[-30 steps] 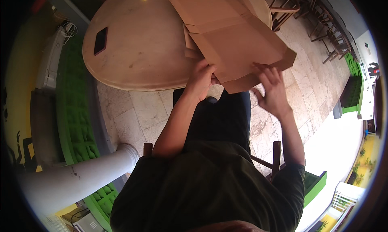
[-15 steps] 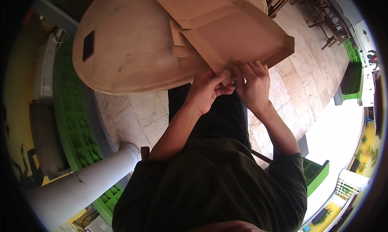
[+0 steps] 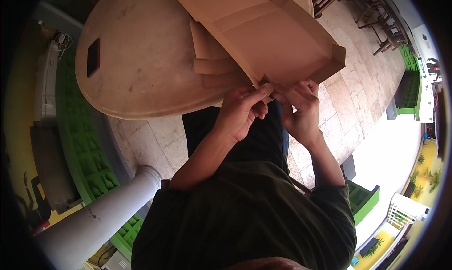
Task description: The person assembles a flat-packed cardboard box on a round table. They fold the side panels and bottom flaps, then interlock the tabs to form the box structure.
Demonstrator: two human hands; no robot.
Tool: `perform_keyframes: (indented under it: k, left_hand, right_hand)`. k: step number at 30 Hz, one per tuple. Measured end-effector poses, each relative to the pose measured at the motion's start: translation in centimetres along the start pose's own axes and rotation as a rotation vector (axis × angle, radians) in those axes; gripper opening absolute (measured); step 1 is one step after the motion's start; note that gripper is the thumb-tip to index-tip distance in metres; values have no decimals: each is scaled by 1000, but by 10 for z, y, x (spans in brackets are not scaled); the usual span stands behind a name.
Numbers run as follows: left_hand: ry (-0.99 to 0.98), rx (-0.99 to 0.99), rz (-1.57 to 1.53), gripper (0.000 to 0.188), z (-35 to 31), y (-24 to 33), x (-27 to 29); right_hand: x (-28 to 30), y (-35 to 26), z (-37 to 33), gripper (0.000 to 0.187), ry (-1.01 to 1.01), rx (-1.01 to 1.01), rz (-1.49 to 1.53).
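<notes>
Where you sit: as you lean over the round worktop (image 3: 141, 72), both hands meet at the near corner of the flat cardboard box (image 3: 273, 39).
Left hand: your left hand (image 3: 242, 112) is closed to a pinch, thumb and forefinger on a small cardboard tab at that corner.
Right hand: your right hand (image 3: 301, 110) is curled shut on the same corner, fingertips touching the left's; neither grip is nearer than the other.
Box position: the box lies up and away from your grip, part on the worktop, its near right corner overhanging the edge above your lap.
Long axis: it runs slantwise, from far left down to near right, with a raised side wall at the right end.
Under it: more flat cardboard pieces (image 3: 209, 58) lie stacked beneath, just left of your hands.
Edges: the worktop's curved rim passes directly under your knuckles.
Open room: bare worktop spreads to your left, where only a dark phone (image 3: 93, 58) lies, well apart; to your right, tiled floor (image 3: 348, 86).
</notes>
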State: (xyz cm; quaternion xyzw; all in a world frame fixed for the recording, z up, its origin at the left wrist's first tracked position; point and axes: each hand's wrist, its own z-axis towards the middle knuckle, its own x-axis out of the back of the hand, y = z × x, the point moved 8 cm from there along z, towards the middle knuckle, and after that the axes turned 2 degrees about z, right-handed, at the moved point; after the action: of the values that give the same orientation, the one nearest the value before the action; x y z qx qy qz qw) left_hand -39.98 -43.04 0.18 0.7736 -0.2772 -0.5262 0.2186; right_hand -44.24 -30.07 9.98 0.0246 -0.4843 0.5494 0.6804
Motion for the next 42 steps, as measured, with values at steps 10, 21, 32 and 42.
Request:
perform_keyframes:
  k: [10,21,32,42]
  left_hand:
    - [15,-36,-33,17,-4,0,0]
    - [-75,7,252,21,10,-4,8]
    - [-289,-1096,1517,33,-30,67,-75]
    - [-522,-1110,1773,16,-20,62,-79]
  right_hand:
    - [1,-12,6,46,-63,103,-27]
    - [-23,45,33,10,-521,-335,248]
    - [-43,68,51,8,-735,-659,626]
    - [-51,74,51,15,-851,-567,467]
